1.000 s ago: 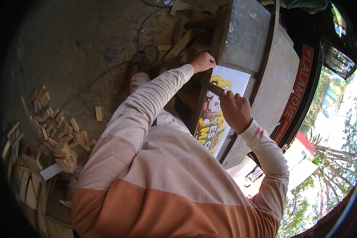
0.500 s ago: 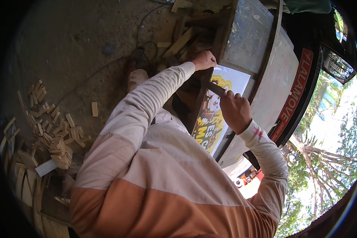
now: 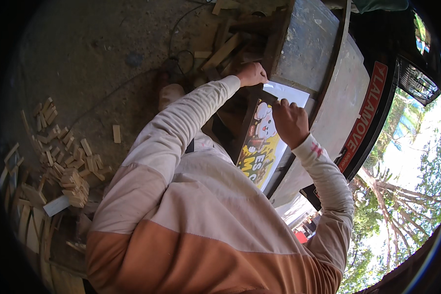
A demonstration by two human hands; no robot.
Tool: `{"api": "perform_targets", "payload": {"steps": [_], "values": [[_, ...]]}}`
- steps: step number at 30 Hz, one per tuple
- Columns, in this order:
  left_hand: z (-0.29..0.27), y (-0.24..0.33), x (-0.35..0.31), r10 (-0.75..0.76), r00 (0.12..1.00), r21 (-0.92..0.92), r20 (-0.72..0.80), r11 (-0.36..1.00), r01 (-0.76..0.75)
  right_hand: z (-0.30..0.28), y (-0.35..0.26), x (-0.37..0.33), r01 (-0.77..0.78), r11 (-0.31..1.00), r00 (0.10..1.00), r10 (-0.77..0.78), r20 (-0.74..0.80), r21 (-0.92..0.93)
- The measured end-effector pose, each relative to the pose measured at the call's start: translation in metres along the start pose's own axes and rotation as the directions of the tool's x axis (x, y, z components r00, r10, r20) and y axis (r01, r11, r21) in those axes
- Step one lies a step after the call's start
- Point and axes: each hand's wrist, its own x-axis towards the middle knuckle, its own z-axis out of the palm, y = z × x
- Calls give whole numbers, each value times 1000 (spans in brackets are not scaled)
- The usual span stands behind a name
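Observation:
A printed sheet (image 3: 263,139) with a cartoon animal, yellow splashes and a white margin lies along a dark-edged board on the work surface in front of me. At its far corner my left hand (image 3: 253,74) is closed, fingertips pinching the sheet's edge, which lifts slightly there. My right hand (image 3: 291,123) is closed around a dark flat scraper-like blade (image 3: 267,96), laid across the sheet just short of the left fingertips. The hand hides much of the tool, so its exact kind cannot be made out.
A worn grey metal panel (image 3: 306,46) adjoins the sheet's far end. To the right stands a dark vehicle with a red sign strip (image 3: 367,110). Many small wooden blocks (image 3: 73,171) lie heaped on the floor at left; wood offcuts (image 3: 225,51) and a cable lie farther off.
My right hand has slid the dark blade a little farther up the sheet toward the left hand, uncovering more of the cartoon. The left hand stays at the corner.

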Motion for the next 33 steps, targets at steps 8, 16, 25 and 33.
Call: {"api": "perform_targets", "payload": {"steps": [8, 16, 25, 33], "values": [[1, -7, 1, 38, 999, 16, -26, 999, -38, -24, -10, -5, -90, 996, 987, 90, 135, -5], [3, -7, 6, 32, 999, 21, -8, 999, -31, -22, -3, 3, -92, 993, 993, 86, 82, 76], [-1, 4, 10, 59, 998, 70, 13, 996, -60, -29, -1, -13, -68, 997, 996, 65, 68, 44], [1, -4, 8, 91, 996, 24, 22, 996, -91, -12, -1, -4, -22, 1000, 1000, 22, -6, -22]]}}
